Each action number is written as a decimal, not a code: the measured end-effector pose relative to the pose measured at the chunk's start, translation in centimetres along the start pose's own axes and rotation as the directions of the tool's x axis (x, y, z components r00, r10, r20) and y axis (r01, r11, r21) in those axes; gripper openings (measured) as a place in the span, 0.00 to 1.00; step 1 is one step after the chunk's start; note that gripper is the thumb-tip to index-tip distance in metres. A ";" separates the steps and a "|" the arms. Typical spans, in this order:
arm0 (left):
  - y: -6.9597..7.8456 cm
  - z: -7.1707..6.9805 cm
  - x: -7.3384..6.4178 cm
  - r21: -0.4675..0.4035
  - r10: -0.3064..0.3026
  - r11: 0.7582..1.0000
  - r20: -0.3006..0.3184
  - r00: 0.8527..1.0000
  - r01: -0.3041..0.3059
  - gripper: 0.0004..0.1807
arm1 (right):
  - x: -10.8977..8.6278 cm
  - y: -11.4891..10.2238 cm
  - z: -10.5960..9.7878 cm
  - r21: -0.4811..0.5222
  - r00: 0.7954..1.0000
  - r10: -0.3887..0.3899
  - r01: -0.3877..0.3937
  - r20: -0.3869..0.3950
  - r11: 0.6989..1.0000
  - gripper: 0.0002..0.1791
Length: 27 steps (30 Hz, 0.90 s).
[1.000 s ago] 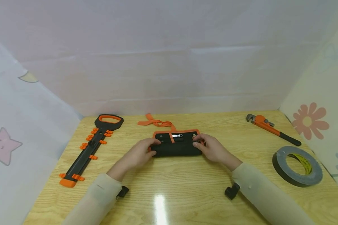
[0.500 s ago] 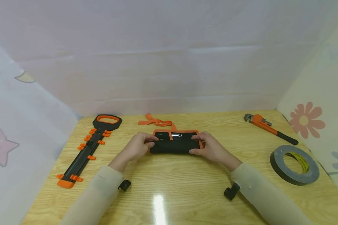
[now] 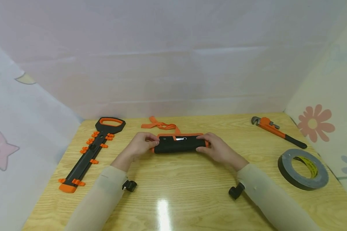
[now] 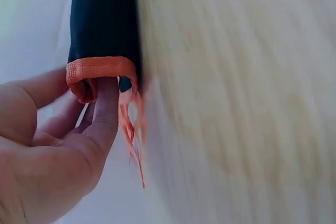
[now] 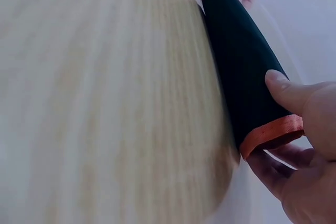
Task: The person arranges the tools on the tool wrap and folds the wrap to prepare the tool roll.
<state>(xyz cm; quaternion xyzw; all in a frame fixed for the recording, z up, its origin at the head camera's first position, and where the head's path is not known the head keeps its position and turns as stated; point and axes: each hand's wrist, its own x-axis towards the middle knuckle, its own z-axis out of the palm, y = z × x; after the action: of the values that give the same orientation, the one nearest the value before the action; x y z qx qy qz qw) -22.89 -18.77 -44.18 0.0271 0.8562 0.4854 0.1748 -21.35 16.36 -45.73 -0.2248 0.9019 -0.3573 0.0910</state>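
A black fabric tool roll [image 3: 176,146] with orange edging lies partly rolled up at the middle of the table. Its far flap still shows, with the ring end of a small wrench [image 3: 180,139] poking out. My left hand [image 3: 140,144] grips the roll's left end; in the left wrist view a finger reaches inside the orange-trimmed opening [image 4: 100,66]. At the other end my right hand [image 3: 217,147] holds the roll, its thumb pressed on the black cloth in the right wrist view and its other fingers at the trimmed end. An orange tie strap [image 3: 163,125] trails out behind.
To the left lies a black and orange rack with clips [image 3: 88,154]. An orange pipe wrench [image 3: 277,131] and a grey roll of tape [image 3: 303,170] lie on the right. A cloth-covered wall [image 3: 173,80] stands behind the table.
The roll has turned away from me toward the strap, covering more of the printed flap and the small wrench. Both hands have moved slightly forward with it.
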 end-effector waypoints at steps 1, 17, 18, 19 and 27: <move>0.0 -0.1 0.0 0.003 0.002 1.000 0.009 1.000 -0.002 0.14 | 0.2 0.1 -0.1 0.003 1.000 -0.007 0.007 0.006 1.000 0.30; -0.5 -0.9 -0.4 0.136 0.162 0.973 0.170 0.972 -0.186 0.28 | 1.3 1.4 -0.6 0.036 0.999 0.041 -0.041 -0.008 0.998 0.25; -0.5 -1.0 -0.4 0.154 0.168 0.969 0.164 0.972 -0.193 0.27 | 1.4 1.3 -0.5 0.041 0.999 0.050 -0.049 -0.018 0.998 0.25; -0.5 -1.0 -0.3 0.171 0.173 0.965 0.161 0.972 -0.201 0.27 | 1.4 1.3 -0.4 0.047 0.998 0.061 -0.060 -0.028 0.997 0.25; -0.3 -0.9 0.5 0.178 0.120 0.974 0.123 0.985 -0.141 0.27 | 2.3 0.7 0.0 0.071 0.986 0.128 -0.121 -0.104 0.990 0.26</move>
<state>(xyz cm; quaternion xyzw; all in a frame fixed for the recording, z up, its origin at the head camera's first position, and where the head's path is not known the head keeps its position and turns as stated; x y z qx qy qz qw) -23.62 -19.60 -44.14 0.1264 0.8831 0.4115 0.1867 -23.62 15.72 -46.23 -0.1452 0.9059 -0.3914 0.0714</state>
